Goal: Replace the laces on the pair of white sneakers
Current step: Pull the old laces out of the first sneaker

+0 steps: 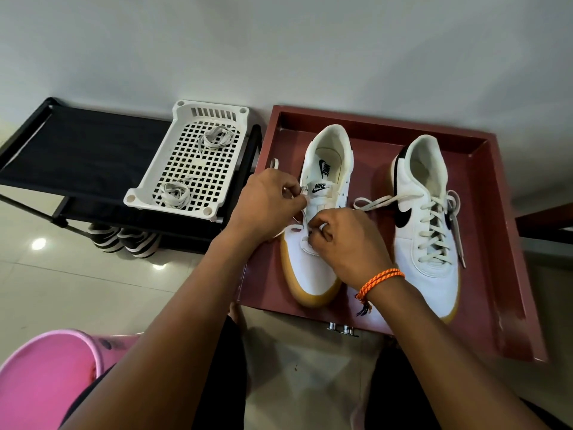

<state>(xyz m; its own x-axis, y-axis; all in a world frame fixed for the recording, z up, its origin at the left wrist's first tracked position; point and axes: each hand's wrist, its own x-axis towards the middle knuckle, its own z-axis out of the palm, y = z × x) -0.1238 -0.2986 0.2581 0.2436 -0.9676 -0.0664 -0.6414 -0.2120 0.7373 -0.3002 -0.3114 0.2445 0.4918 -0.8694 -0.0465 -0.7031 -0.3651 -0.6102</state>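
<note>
Both hands over the left sneaker (pixel 313 259) in a dark red tray (pixel 496 243). Left hand (pixel 266 200) pinching a white lace (pixel 297 226) beside the tongue; right hand (pixel 344 240) curled, pinching the same lace lower down. Right sneaker (pixel 431 231) just beside, fully laced. Smooth white uppers, gum soles, black swoosh, "NIKE" on tongue and insole. Two coiled laces (pixel 215 139) in a white perforated plastic basket (pixel 173 169).

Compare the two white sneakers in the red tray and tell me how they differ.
The left white sneaker shows almost no lacing; the right white sneaker is laced to the top, untied. Both hands pinch lace at the left sneaker, left hand and right hand; the right sneaker sits untouched. Both have gum-coloured soles.
</note>
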